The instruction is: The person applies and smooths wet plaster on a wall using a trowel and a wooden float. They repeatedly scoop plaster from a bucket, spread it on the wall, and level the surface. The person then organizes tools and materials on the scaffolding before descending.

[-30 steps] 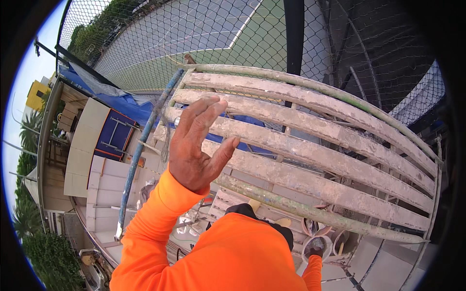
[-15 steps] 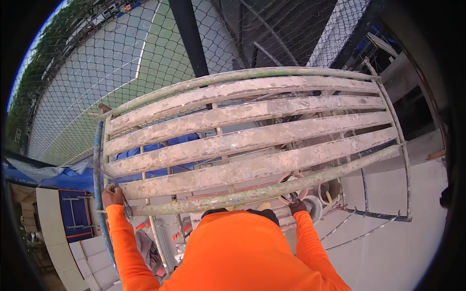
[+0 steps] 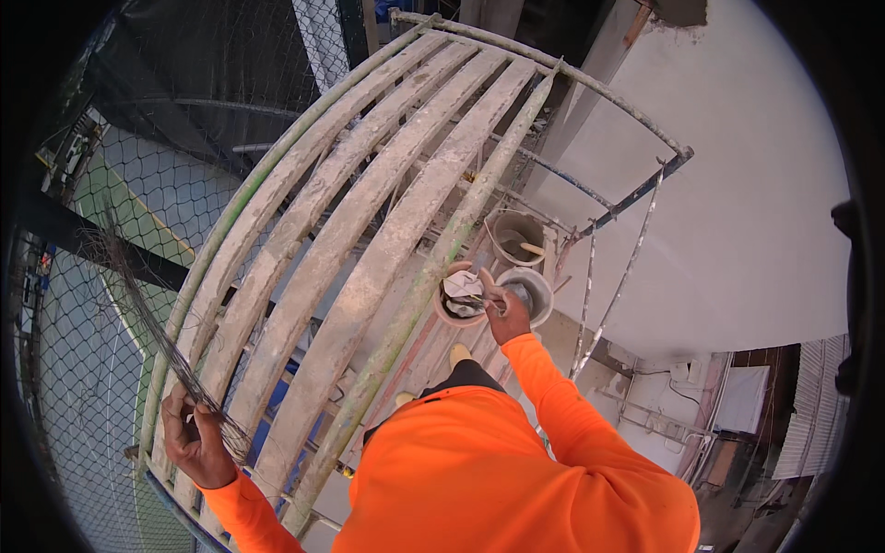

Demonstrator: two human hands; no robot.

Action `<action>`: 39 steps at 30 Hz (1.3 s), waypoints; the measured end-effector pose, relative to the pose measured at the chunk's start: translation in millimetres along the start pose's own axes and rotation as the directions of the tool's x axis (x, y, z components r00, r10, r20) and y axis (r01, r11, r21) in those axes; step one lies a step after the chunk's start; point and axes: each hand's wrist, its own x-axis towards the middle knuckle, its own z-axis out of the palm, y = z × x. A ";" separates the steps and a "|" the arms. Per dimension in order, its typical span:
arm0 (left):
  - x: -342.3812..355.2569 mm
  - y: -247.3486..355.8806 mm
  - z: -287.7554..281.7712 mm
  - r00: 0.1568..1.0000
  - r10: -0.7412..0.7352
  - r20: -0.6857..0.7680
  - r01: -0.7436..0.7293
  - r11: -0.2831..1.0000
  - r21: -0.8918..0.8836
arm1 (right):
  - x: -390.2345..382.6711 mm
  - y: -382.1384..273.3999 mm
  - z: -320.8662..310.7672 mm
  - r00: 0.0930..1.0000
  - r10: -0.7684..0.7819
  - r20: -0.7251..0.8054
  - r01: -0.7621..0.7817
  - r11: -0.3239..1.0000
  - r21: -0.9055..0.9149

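Observation:
My left hand (image 3: 198,441) is closed on a bundle of thin, dark wires (image 3: 171,355). The strands fan out at the far end and pass over the pale slats of a worn scaffold platform (image 3: 387,258). My right hand (image 3: 508,315) is closed at the rim of a pinkish bucket (image 3: 454,318), which has something white and crumpled inside. Whatever lies between those right fingers is too small to make out.
A grey-white bucket (image 3: 545,300) and a larger bucket (image 3: 516,230) with a pale-handled tool stand on planks below. Green-stained metal pipe (image 3: 452,240) edges the platform. Chain-link netting (image 3: 120,304) hangs at the left; a plain pale wall (image 3: 728,184) rises at the right.
The view has swung to the right, so the platform now runs diagonally. My left hand has come off the platform's edge and up with the wires; my right hand is now beside the pinkish bucket.

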 end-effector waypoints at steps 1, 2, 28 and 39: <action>14.3 14.0 34.7 0.989 0.123 0.087 -0.119 0.991 -0.055 | 2.2 -26.2 -4.2 0.999 -0.041 -0.027 0.043 0.993 0.106; 24.8 27.2 68.7 0.963 0.202 0.177 -0.202 0.979 -0.020 | 3.8 -54.3 -10.0 0.996 -0.080 -0.049 0.090 0.967 0.240; 66.4 149.8 464.5 0.651 0.114 0.750 0.496 0.684 -0.535 | 90.4 -131.4 -225.0 0.958 -0.286 -0.015 0.285 0.952 0.113; 20.5 163.2 534.2 0.695 0.135 0.707 0.323 0.819 -0.475 | 89.2 -118.6 -203.8 0.979 -0.139 0.150 0.196 0.846 -0.497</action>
